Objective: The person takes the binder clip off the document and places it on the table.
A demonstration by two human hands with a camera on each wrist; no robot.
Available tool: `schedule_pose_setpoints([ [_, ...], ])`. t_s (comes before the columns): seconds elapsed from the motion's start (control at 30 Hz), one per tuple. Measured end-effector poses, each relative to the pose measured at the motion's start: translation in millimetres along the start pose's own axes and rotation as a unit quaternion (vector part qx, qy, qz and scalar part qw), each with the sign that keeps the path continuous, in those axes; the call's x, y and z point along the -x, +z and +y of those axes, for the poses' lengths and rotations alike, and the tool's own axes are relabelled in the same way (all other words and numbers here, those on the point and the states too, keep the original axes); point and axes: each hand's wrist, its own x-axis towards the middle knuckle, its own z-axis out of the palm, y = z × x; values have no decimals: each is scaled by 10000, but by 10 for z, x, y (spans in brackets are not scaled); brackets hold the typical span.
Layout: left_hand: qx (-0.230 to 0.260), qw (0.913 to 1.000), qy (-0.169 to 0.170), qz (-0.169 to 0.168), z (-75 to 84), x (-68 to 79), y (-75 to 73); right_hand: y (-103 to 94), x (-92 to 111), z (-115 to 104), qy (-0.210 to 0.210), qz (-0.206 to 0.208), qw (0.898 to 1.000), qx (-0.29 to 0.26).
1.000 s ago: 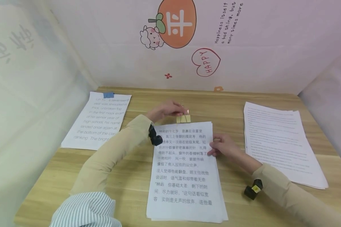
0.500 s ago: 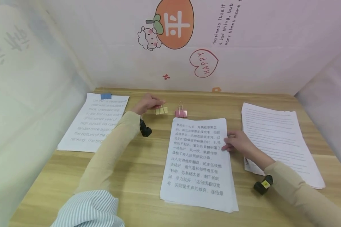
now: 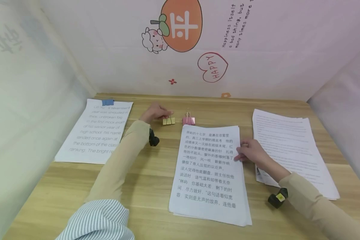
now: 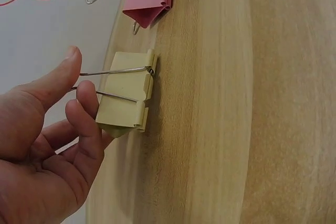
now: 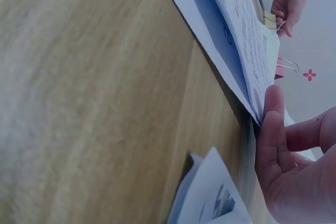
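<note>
My left hand (image 3: 156, 112) pinches the wire handles of a yellow binder clip (image 3: 169, 121), close over the wooden table behind the middle papers. In the left wrist view, thumb and fingers meet at the handles while the yellow body points away from the palm. Just right of it, a pink binder clip (image 3: 188, 121) stands at the top left corner of the middle stack of printed paper (image 3: 209, 173), handles pointing to the wall. My right hand (image 3: 252, 151) holds this stack's right edge between thumb and fingers; in the right wrist view the sheets (image 5: 247, 45) bow up a little there.
On the left lies another paper stack (image 3: 93, 133) with a blue binder clip (image 3: 107, 102) on its top edge. A loosely squared stack (image 3: 288, 150) lies right, under my right forearm in this view. A printed cloth wall (image 3: 123, 66) rises behind the table.
The yellow clip has moved left in my left hand, away from the stack's top edge, uncovering the pink clip. The middle stack has shifted right and slightly back, with my right hand on its edge.
</note>
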Motion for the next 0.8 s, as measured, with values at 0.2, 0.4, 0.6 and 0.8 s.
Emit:
schedule_pose_setpoints([
  [0.2,-62,9999,133,77,5,3,19,0,6,6,-111,31,9998,130],
  [0.4,55,9998,150,146,12,31,47,23,13,16,-88,72,9997,215],
  [0.6,286,9989,238,268,53,54,104,28,14,6,-88,115,9996,256],
  [0.8,317,9986,345,258,45,54,137,32,7,18,-132,152,9993,327],
])
